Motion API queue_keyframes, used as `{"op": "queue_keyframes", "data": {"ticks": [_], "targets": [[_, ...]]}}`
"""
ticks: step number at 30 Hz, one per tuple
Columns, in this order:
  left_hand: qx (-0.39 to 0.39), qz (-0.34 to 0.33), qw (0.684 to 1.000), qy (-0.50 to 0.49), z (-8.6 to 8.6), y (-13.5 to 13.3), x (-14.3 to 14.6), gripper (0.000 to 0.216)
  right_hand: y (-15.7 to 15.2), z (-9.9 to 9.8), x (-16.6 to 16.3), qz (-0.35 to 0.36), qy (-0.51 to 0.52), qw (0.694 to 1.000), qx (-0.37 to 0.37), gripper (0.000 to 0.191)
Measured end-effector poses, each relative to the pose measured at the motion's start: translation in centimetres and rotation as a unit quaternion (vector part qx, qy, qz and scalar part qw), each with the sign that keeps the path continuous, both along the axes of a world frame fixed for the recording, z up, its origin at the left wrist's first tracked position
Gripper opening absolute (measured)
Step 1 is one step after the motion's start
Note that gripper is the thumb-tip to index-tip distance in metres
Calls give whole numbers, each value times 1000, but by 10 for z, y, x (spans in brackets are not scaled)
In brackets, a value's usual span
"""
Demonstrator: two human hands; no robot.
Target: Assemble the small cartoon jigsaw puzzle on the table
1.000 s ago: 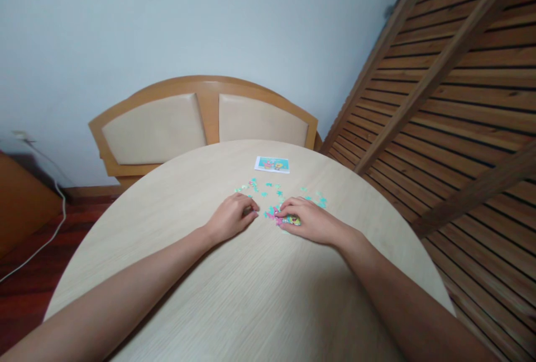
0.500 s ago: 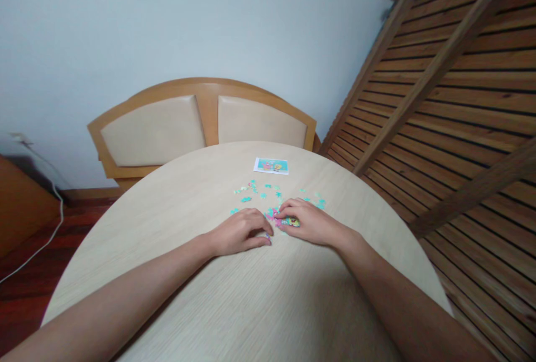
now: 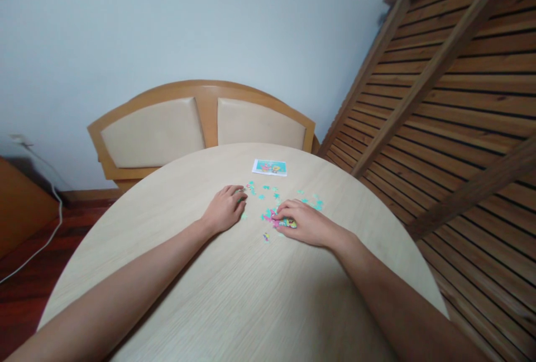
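Small teal and pink jigsaw pieces (image 3: 268, 190) lie scattered on the round pale wooden table (image 3: 251, 295). My right hand (image 3: 305, 222) rests on the table, its thumb and fingers closed on a small joined cluster of pieces (image 3: 285, 222). My left hand (image 3: 224, 209) lies to the left of it, fingers stretched forward, tips touching loose teal pieces (image 3: 242, 201). One separate piece (image 3: 265, 236) lies on the table between my hands, just below the cluster. A small printed picture card (image 3: 270, 167) lies beyond the pieces.
A wooden bench back with two beige cushions (image 3: 201, 127) stands behind the table. A slatted wooden frame (image 3: 439, 99) leans at the right. A white cable (image 3: 46, 239) runs over the reddish floor at the left.
My left hand came in beside the cluster, left a single piece on the table there, then moved back up and left to the loose teal pieces. My right hand stayed on the cluster.
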State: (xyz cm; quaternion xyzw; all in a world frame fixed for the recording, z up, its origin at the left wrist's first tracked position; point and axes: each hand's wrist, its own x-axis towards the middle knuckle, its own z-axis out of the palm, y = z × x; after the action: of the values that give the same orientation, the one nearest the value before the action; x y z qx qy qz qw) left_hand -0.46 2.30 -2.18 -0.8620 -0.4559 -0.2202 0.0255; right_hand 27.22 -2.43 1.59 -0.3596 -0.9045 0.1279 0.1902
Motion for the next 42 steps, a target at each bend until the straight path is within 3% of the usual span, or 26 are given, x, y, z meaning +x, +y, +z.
{"op": "queue_keyframes", "data": {"ticks": [4, 12, 22, 27, 42], "targets": [[-25, -29, 999, 19, -4, 7, -4, 43, 1, -1, 0, 4, -1, 1000, 5, 20], [-47, -19, 996, 79, 1, 5, 0, 58, 2, -4, 1, -1, 6, 1000, 4, 19], [71, -101, 986, 114, 22, -12, 9, 32, 1, -3, 1, 2, 4, 1000, 4, 18], [83, -164, 978, 94, 24, -23, 13, 25, 2, -4, 1, 5, 6, 1000, 9, 18], [-85, -137, 985, -68, 16, -39, 14, 16, 2, -4, 1, 9, 3, 1000, 2, 19]]}}
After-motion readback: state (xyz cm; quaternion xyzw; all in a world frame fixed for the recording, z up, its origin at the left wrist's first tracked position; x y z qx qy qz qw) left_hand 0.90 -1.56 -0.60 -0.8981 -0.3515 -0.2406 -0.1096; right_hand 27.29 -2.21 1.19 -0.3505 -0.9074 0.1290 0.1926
